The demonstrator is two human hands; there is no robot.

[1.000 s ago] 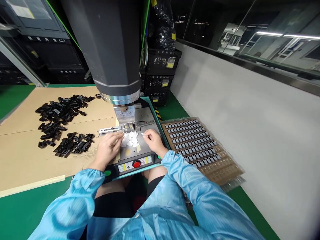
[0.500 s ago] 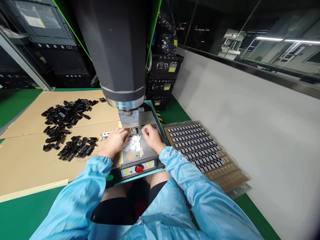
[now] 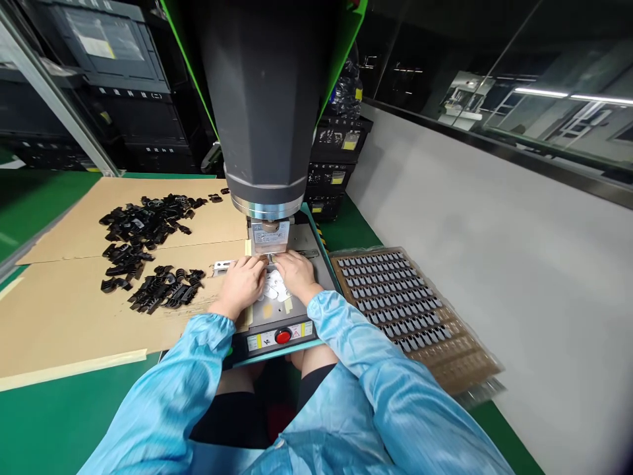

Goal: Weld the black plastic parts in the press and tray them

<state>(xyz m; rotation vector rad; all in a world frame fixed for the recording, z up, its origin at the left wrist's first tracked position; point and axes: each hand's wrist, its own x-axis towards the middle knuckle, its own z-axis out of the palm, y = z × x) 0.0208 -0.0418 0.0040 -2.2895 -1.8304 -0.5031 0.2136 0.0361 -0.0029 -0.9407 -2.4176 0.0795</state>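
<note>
Both hands moved up, left hand (image 3: 243, 282), right hand (image 3: 295, 272), fingertips at fixture (image 3: 271, 257)

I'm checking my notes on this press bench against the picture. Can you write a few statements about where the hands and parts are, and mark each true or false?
1. Both hands, the left hand and the right hand, are at the fixture under the press head. True.
2. The black parts lie in heaps on the cardboard to the person's left. True.
3. The red button is being pressed by the right hand. False: it sits on the front panel, nearer the person than both hands, untouched.
4. The tray of small parts lies left of the machine. False: it lies to the right, by the white wall.
5. Small white pieces lie on the plate between the hands. True.
</note>
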